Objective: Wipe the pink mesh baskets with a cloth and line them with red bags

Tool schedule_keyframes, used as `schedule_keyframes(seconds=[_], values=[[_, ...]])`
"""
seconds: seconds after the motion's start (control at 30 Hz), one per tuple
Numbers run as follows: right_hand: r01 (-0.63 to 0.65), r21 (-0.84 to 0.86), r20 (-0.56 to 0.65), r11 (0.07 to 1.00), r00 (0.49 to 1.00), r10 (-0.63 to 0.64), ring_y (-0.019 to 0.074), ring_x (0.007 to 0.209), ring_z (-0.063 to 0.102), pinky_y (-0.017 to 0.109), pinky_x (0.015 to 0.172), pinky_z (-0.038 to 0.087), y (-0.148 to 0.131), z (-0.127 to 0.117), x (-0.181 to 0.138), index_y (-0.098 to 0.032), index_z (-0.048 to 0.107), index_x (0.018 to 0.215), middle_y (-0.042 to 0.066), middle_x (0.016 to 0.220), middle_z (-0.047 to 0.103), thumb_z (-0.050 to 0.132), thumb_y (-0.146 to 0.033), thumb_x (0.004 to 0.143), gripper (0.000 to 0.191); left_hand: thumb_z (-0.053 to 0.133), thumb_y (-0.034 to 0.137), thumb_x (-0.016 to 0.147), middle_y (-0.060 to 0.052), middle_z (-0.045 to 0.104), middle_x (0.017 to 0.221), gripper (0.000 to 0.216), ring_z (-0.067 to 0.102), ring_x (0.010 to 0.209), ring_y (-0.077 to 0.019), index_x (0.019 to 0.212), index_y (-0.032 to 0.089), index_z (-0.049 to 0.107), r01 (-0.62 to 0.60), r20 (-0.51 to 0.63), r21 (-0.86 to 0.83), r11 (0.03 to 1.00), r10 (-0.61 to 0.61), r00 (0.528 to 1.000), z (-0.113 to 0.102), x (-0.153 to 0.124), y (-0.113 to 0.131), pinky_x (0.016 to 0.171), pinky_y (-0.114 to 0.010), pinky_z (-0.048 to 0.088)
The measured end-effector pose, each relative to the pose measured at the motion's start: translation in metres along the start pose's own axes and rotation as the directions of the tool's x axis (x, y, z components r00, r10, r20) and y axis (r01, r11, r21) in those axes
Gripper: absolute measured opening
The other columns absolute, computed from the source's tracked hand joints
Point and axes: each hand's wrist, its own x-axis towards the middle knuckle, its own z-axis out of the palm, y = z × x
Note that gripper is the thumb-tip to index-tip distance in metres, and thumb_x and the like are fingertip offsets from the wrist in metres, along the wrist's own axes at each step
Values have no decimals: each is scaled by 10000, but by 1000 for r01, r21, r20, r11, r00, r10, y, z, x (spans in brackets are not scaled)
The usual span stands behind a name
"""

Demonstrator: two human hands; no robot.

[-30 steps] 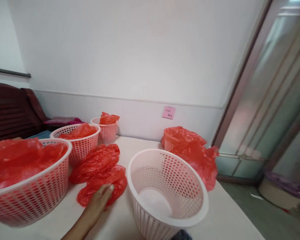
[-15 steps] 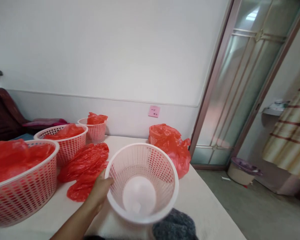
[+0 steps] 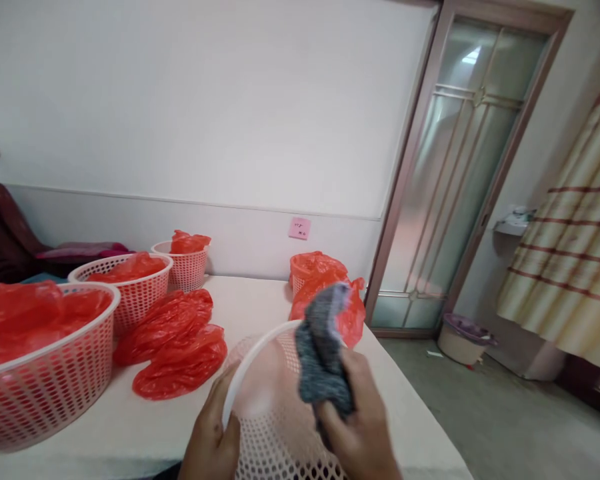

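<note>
Both hands are engaged. The left hand (image 3: 213,427) is closed on the rim of a white perforated plastic basket (image 3: 267,443) at the near edge of the tabletop (image 3: 410,423) – thumb to one side of the rim, fingers to the other. The basket appears tilted; its lower part runs out of view. The right hand (image 3: 364,417) grips a bunched grey marled cloth (image 3: 325,363) in front of the basket's right side. Whether cloth and basket touch cannot be told.

Handling, in my judgement: the rim wants a firm but unsqueezed hold, as the thin wall would likely flex. The cloth is best gathered closer, since its loose upper end could snag in the lattice.

Materials: the cloth looks soft and knitted, with a paler edge, slightly blurred. The basket is smooth and rounded, its wall a regular grid of holes. Left of it lie two crumpled, glossy red plastic bags (image 3: 180,367). Further left stand three similar baskets holding red film – near (image 3: 45,393), middle (image 3: 143,293) and far (image 3: 193,268). At far right, more red film (image 3: 323,263) drapes another basket.
</note>
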Motion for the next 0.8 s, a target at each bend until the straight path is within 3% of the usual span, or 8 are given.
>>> schedule_keyframes(seconds=[0.07,0.13,0.23,0.37,0.5,0.63,0.7,0.8], values=[[198,-118,141,973,973,-181,309,1217,449,503,1013,381,-19,23,17,-220,445,1333,127,1315,480,542,-127,709,639,491,190,813,-81,479,1443,513,368,1370,-272,1325,185,522,-101,12,46,994,101,995,4,-6,-8,1146,-454,264],[298,-202,255,933,936,-244,343,1286,358,566,1052,296,-32,38,27,-223,431,1359,141,1391,401,554,-112,686,694,504,181,809,-94,488,1434,525,397,1351,-286,1334,175,522,-168,-2,81,983,168,986,5,-11,-16,1124,-461,308],[342,-258,335,904,909,-248,360,1300,316,587,1070,234,-40,43,38,-217,477,1319,136,1407,387,572,-136,680,651,532,176,795,-83,514,1413,543,436,1323,-295,1338,196,527,-216,-1,91,972,217,976,3,-15,-23,1108,-455,340],[340,-259,355,904,904,-238,315,1226,396,518,1054,294,-26,36,51,-210,511,1270,124,1324,464,558,-117,682,597,471,177,815,-42,529,1400,513,436,1325,-262,1321,226,541,-207,-41,33,978,208,977,0,-18,-14,1124,-419,318],[177,-293,217,940,969,-115,312,1192,428,511,1015,355,14,28,56,-160,474,1291,153,1279,489,535,-84,659,640,491,168,769,-39,574,1342,502,449,1308,-260,1260,214,582,-45,-122,-39,998,40,992,-1,-22,2,1127,-393,315],[-37,-243,57,969,997,53,283,1144,484,465,984,403,54,23,38,-177,484,1265,111,1186,544,517,-148,715,552,516,212,748,-47,600,1309,469,476,1284,-277,1209,209,606,45,-228,-156,987,-80,970,0,-30,4,1138,-400,293],[-206,-217,-30,954,978,204,291,1109,519,454,946,433,69,21,18,-181,499,1259,104,1144,563,527,-233,735,527,541,232,739,-40,616,1290,454,489,1274,-281,1186,216,617,88,-266,-221,971,-147,953,-1,-33,2,1133,-397,302],[-474,-140,-120,869,880,460,328,1093,544,458,919,445,88,18,-20,-166,537,1213,120,1134,589,558,-390,716,546,573,270,732,-29,609,1305,470,475,1285,-293,1198,215,609,127,-285,-307,943,-219,933,-3,-38,2,1122,-393,326]])
